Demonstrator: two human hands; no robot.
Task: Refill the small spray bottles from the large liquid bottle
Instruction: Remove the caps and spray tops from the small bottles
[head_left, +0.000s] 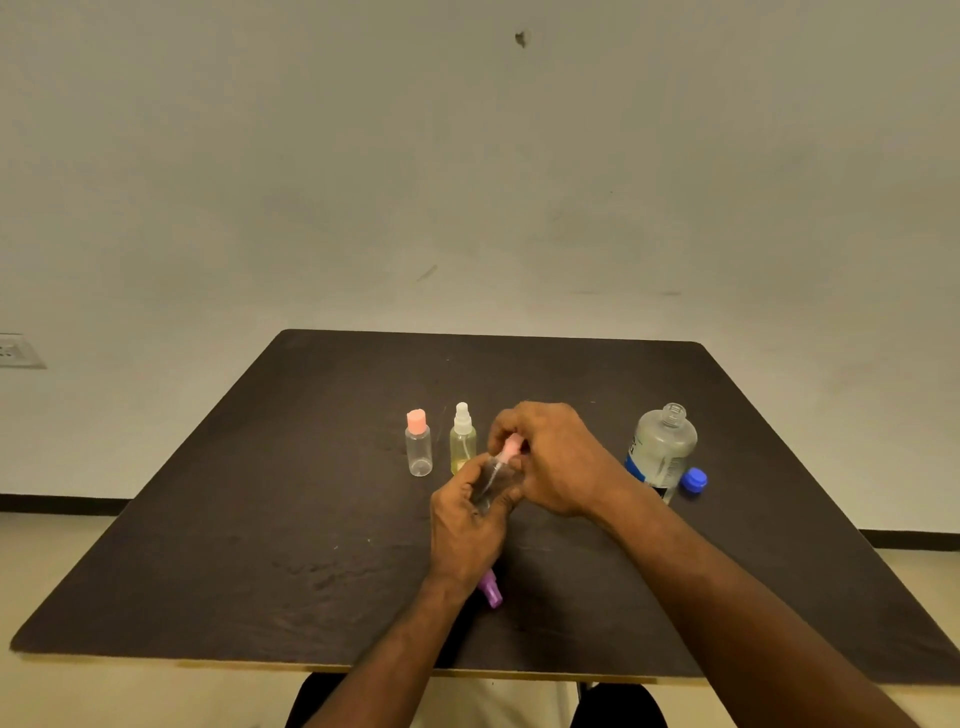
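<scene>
The worktop (311, 519) is looking dark, flat and a bit scuffed. The big bottle (661, 449) is standing at the right with its top open, and it is see-through, round and smooth. Its blue cap (695, 479) is lying just beside it.

The left hand (467, 530) is curling round a small clear bottle (493, 480) in the middle, tipping it a little. The right hand (556, 460) is pinching the pink spray top (511, 448) with its fingertips. It looks like a twisting step. A good way is holding the bottle still and turning only the top, slowly, so the thin plastic is not squashing.

Two more small bottles are standing at the left: a yellowish one (462, 441) with a white sprayer, and a clear one (418, 449) with a pink cap. A purple bit (491, 592) is peeking out near the left wrist.
</scene>
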